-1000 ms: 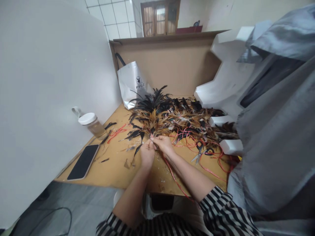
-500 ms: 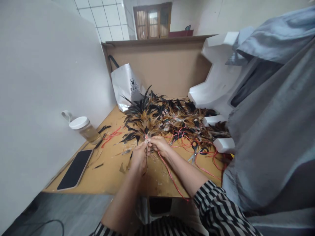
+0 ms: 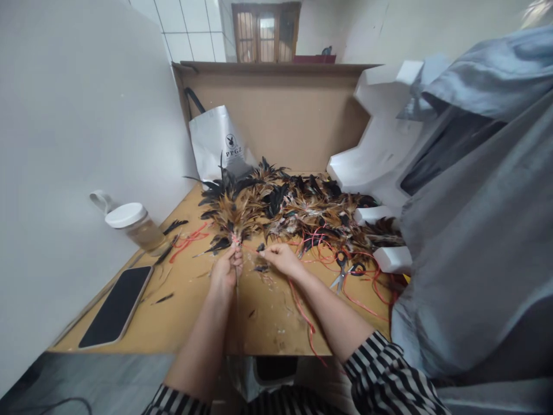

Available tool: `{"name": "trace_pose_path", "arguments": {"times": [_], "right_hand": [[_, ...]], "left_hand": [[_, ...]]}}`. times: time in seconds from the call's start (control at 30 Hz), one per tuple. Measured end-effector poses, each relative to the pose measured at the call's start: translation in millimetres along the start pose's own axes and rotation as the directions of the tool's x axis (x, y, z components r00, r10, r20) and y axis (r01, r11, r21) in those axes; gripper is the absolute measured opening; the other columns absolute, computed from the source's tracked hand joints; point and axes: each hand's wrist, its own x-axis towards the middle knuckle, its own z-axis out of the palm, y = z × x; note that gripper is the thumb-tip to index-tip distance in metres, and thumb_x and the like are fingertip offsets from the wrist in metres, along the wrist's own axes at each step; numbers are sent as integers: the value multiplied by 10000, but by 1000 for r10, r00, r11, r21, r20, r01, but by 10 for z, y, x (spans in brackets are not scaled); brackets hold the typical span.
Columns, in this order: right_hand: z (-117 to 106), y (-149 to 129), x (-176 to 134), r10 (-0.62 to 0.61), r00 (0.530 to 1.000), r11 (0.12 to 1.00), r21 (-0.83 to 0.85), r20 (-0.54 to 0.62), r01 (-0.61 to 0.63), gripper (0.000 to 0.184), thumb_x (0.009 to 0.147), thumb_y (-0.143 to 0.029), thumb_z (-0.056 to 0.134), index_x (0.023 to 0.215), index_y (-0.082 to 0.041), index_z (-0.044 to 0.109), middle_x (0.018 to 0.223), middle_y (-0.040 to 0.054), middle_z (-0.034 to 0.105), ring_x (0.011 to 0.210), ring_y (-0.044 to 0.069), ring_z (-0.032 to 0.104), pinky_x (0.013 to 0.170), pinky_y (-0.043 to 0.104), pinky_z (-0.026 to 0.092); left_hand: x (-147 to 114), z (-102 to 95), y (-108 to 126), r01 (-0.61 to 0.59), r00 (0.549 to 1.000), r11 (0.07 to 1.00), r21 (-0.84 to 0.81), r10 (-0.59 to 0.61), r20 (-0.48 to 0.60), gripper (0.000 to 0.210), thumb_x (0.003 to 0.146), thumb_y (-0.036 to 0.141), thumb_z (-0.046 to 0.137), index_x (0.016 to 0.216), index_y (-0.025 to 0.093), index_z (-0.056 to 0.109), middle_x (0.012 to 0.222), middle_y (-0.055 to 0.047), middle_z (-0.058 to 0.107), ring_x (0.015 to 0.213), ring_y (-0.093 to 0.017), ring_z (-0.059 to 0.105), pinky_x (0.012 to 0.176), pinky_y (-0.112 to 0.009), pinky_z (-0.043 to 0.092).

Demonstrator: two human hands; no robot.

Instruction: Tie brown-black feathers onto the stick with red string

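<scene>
My left hand point(image 3: 226, 267) is closed around the base of a feather bunch point(image 3: 235, 210), brown in the middle with black tips fanning upward. Red string is wound at the bunch's neck, just above my fingers. To the right, my right hand point(image 3: 281, 258) pinches the red string point(image 3: 249, 249), which runs across from the bunch; its loose end trails down over the table's front edge. Behind both hands lies a pile of brown and black feathers point(image 3: 311, 210). Black-handled scissors point(image 3: 343, 270) lie right of my right forearm, amid tangled red string.
At the left are a phone point(image 3: 116, 305), a white-lidded jar point(image 3: 140, 229) and red string scraps point(image 3: 188, 242). A silver bag point(image 3: 216, 141) leans at the back left of the table point(image 3: 190, 314). White foam point(image 3: 363, 138) and grey cloth point(image 3: 470, 242) border the right side.
My hands, together before, are now apart: the left has moved left with the feather bunch, while the right draws the string out to the right.
</scene>
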Motion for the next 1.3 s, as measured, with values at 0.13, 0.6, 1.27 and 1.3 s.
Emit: {"name": "trace_pose_path", "arguments": {"times": [0.13, 0.6, 1.27, 1.3], "right_hand": [[-289, 119, 47, 146, 982, 986, -96, 117, -135, 365, 747, -452, 540, 619, -129, 651, 515, 14, 597, 399, 73, 402, 435, 206, 299], [-729, 149, 292, -316, 904, 526, -846, -288, -86, 317, 783, -158, 501, 1044, -225, 667, 1080, 95, 591, 975, 211, 551, 813, 304, 425], [-1284, -142, 249, 188, 674, 835, 478, -714, 273, 64, 674, -229, 584, 711, -200, 540, 639, -2, 616, 611, 138, 598, 590, 271, 529], [-1266, -122, 231, 198, 718, 811, 523, -667, 263, 66, 673, -206, 585, 710, -203, 531, 650, 1, 621, 636, 139, 611, 613, 270, 539]], "left_hand": [[7, -67, 24, 72, 996, 991, -117, -66, 54, 151, 847, 19, 407, 797, 120, 507, 601, 25, 447, 407, -9, 388, 306, -67, 238], [21, -83, -120, 183, 975, 973, -139, -161, 156, 112, 864, 54, 434, 836, 119, 521, 635, 25, 452, 421, -3, 384, 309, -73, 242], [86, -141, -208, 249, 953, 956, -152, -215, 213, 176, 898, 79, 370, 885, 130, 538, 645, 24, 426, 427, -8, 377, 312, -65, 247], [85, -142, -202, 245, 955, 958, -150, -212, 210, 168, 894, 75, 377, 878, 131, 535, 647, 24, 427, 429, -8, 377, 313, -66, 248]]}}
